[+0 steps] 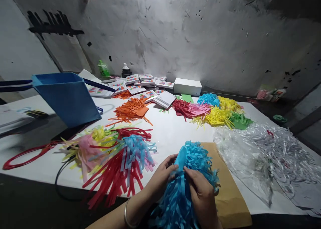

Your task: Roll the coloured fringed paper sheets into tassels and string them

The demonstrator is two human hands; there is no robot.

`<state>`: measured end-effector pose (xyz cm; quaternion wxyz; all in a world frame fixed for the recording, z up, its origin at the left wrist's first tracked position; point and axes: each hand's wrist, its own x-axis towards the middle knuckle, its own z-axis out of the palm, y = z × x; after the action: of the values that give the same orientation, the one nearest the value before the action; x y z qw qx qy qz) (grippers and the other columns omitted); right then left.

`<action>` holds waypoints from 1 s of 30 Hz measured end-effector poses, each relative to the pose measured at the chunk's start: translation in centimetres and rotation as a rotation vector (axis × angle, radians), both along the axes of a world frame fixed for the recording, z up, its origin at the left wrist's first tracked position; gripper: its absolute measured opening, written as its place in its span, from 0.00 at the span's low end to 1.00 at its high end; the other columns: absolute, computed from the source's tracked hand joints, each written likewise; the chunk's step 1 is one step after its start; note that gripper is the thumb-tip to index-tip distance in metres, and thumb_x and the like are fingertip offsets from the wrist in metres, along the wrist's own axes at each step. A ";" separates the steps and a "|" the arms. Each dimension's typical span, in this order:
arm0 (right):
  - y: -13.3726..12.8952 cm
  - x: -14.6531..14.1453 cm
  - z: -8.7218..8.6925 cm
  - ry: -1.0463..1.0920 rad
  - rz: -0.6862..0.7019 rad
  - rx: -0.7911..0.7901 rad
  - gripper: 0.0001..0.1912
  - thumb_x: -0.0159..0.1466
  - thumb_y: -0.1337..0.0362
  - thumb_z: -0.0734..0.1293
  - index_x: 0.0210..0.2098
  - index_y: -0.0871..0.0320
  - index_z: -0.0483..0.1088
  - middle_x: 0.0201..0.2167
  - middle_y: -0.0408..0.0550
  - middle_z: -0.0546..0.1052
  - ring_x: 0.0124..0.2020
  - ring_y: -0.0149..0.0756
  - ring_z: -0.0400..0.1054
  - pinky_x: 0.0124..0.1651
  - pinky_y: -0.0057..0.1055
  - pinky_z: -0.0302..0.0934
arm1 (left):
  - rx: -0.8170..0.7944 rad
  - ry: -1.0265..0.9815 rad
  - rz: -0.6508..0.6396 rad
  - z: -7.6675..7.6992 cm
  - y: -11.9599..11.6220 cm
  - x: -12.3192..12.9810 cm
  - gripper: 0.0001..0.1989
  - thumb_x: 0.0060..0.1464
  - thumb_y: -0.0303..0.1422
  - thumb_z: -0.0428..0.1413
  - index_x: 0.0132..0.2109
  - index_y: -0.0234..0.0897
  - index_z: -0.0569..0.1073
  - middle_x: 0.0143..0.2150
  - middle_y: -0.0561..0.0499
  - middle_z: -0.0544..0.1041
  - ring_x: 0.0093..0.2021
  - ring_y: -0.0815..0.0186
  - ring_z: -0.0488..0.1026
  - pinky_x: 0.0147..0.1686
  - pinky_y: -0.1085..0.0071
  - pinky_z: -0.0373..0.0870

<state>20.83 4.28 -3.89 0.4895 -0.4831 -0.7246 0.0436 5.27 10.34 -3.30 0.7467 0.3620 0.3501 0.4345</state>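
A fluffy bunch of blue fringed tissue paper point(200, 157) hangs over the table's front edge, between my two hands. With fingers curled, my left hand point(167, 170) grips the blue paper's flat band from the left side. On the right, my right hand point(202, 192) pinches the same paper near its middle, thumb and forefinger pressed together. Under the blue paper lies a sheet of brown paper point(232, 195). Left of my left hand rest paper tassels in red point(112, 182), light blue point(136, 147) and pink point(87, 147).
A blue open-topped bag point(67, 101) stands at the left by a red cord loop point(27, 157). Orange fringe point(131, 110), printed boxes point(147, 95) and a white box point(187, 86) lie farther back. Yellow fringe point(219, 117) and clear plastic point(243, 155) lie to the right.
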 end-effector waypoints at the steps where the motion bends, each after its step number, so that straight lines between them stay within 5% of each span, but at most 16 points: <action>1: -0.3 0.5 0.2 -0.020 0.004 0.029 0.20 0.67 0.77 0.59 0.55 0.55 0.70 0.44 0.46 0.80 0.46 0.30 0.75 0.49 0.25 0.69 | -0.040 -0.018 0.012 0.2 0.1 0.0 0.23 0.48 0.34 0.64 0.53 0.39 0.74 0.50 0.46 0.77 0.47 0.58 0.74 0.44 0.67 0.70; 7: -3.2 6.0 1.1 -0.317 0.135 0.101 0.11 0.64 0.72 0.62 0.42 0.52 0.72 0.33 0.38 0.80 0.37 0.32 0.77 0.57 0.37 0.63 | -0.061 -0.023 0.068 0.5 0.4 -0.4 0.23 0.48 0.35 0.64 0.53 0.38 0.74 0.47 0.48 0.77 0.37 0.66 0.74 0.30 0.75 0.68; 10: -4.3 7.9 0.7 -0.398 -0.124 0.102 0.06 0.67 0.62 0.66 0.43 0.53 0.72 0.33 0.40 0.81 0.35 0.35 0.77 0.52 0.37 0.63 | -0.035 -0.039 0.044 0.0 0.3 -0.3 0.23 0.50 0.36 0.64 0.54 0.40 0.74 0.48 0.47 0.76 0.41 0.63 0.75 0.31 0.74 0.69; 13: -4.6 6.7 0.5 -0.343 -0.263 0.164 0.09 0.68 0.65 0.66 0.47 0.57 0.72 0.36 0.46 0.81 0.38 0.37 0.76 0.50 0.37 0.63 | -0.014 -0.030 0.019 -0.3 -0.2 0.2 0.23 0.52 0.38 0.64 0.55 0.41 0.73 0.50 0.46 0.76 0.44 0.60 0.76 0.33 0.73 0.70; 20: -2.5 0.6 2.0 -0.305 -0.072 0.208 0.19 0.66 0.76 0.61 0.55 0.62 0.69 0.41 0.50 0.80 0.43 0.37 0.76 0.53 0.37 0.64 | 0.033 -0.001 0.018 0.0 -0.9 0.5 0.22 0.55 0.41 0.63 0.55 0.42 0.72 0.53 0.45 0.76 0.49 0.58 0.75 0.41 0.70 0.71; 30: -2.3 0.9 1.5 0.001 -0.172 0.061 0.10 0.67 0.71 0.66 0.46 0.55 0.74 0.33 0.44 0.79 0.36 0.32 0.76 0.43 0.26 0.70 | -0.009 0.008 -0.008 0.0 -1.1 0.3 0.24 0.55 0.43 0.62 0.57 0.42 0.70 0.54 0.44 0.75 0.50 0.56 0.74 0.41 0.68 0.70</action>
<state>21.71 1.95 -2.41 0.5063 -0.5283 -0.6813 -0.0202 5.52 9.27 -3.33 0.7485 0.3617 0.3539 0.4285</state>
